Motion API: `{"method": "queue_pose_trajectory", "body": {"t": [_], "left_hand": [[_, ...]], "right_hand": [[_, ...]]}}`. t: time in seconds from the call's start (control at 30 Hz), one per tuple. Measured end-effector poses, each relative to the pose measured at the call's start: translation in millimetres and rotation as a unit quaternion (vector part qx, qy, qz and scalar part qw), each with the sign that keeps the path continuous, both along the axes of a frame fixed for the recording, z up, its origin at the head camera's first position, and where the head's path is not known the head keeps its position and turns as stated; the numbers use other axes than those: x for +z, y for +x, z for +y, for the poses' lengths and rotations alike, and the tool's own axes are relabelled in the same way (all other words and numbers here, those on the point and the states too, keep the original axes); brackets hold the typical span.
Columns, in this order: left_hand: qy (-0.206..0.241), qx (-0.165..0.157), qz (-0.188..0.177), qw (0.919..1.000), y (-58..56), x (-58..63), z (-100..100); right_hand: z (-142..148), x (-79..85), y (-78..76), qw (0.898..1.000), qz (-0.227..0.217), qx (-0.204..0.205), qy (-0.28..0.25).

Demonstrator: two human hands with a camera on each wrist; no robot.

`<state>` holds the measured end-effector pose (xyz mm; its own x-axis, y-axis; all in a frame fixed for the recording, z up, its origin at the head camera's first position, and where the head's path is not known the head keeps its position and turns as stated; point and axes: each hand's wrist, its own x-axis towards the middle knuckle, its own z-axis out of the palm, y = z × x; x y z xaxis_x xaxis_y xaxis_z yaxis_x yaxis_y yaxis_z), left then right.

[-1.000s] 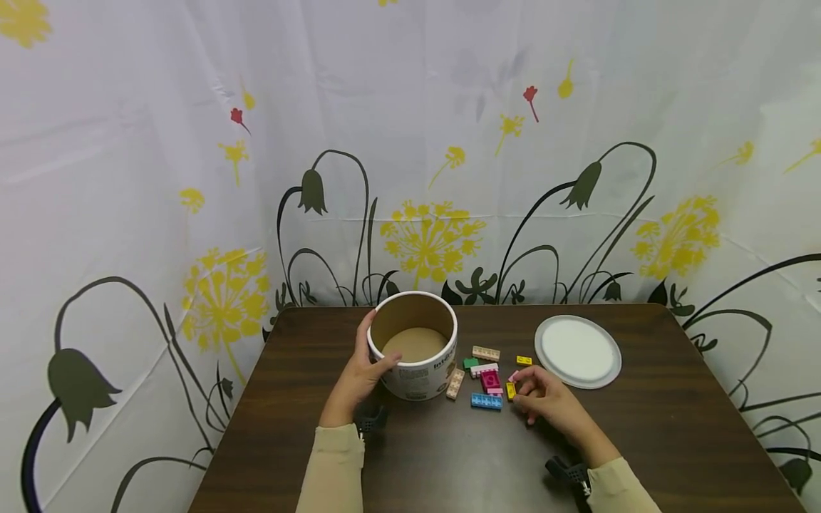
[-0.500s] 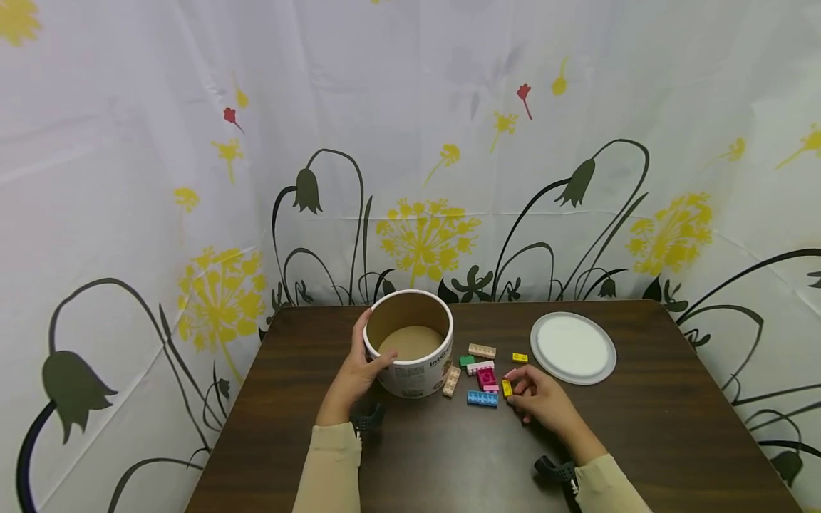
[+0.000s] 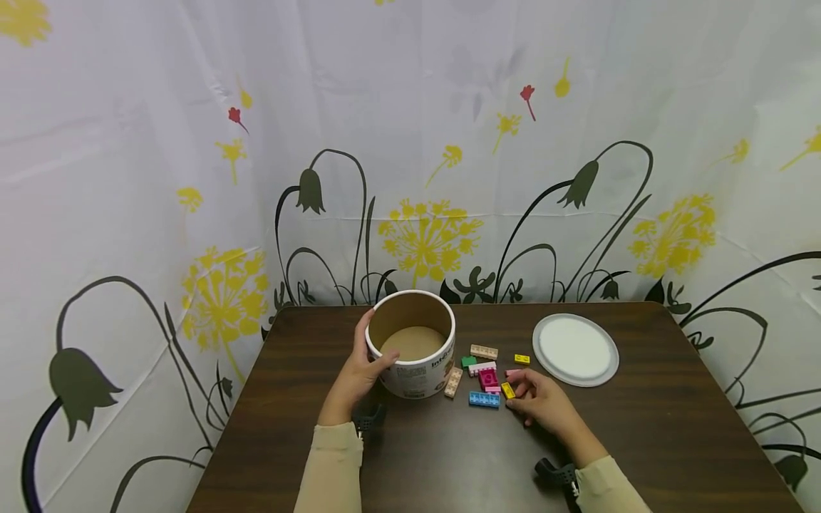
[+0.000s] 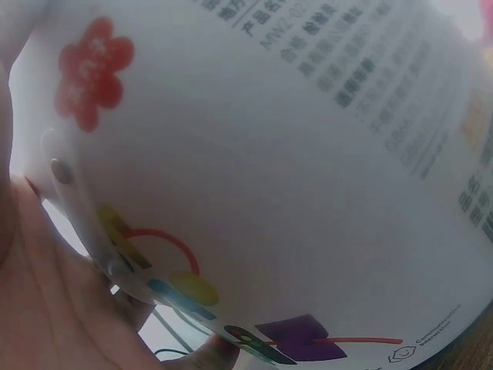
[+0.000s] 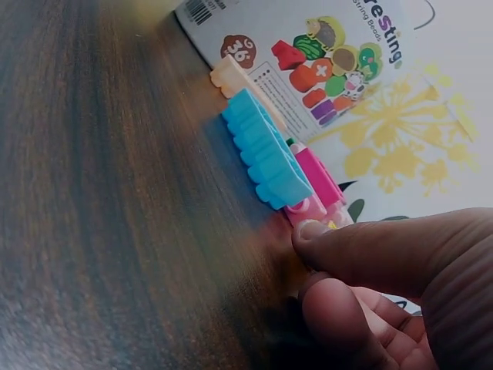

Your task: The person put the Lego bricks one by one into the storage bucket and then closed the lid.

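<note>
A white round tub with a printed label stands on the table, and my left hand grips its left rim. The tub's wall fills most of the left wrist view. At the right edge of a brick cluster, my right hand pinches a small yellow brick between thumb and finger. Only a sliver of that brick shows in the right wrist view. Around it lie a blue brick, a magenta brick, a light pink brick and a green brick.
Two beige bricks lie beside the tub. A second yellow brick sits behind my right hand. A white round lid lies at the back right of the dark wooden table. A flowered curtain hangs behind the table.
The yellow brick at my right fingertips has turned to a slant and shifted slightly left. My left hand keeps its grip on the tub.
</note>
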<state>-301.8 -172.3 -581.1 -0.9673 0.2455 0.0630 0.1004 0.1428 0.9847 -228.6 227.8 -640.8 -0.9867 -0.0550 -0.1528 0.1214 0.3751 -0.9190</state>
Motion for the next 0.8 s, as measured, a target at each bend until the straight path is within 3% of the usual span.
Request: {"method": "queue_pose_trajectory", "body": {"t": [0.33, 0.8], "left_hand": [[-0.001, 0.004, -0.003, 1.0, 1.2, 1.6, 1], [-0.006, 0.002, -0.002, 1.0, 0.7, 1.2, -1]], "right_hand": [[0, -1.7, -1.5, 1.0, -0.003, 0.005, 0.017], [5, -10.5, -0.1, 0.998, 0.006, -0.001, -0.061]]}}
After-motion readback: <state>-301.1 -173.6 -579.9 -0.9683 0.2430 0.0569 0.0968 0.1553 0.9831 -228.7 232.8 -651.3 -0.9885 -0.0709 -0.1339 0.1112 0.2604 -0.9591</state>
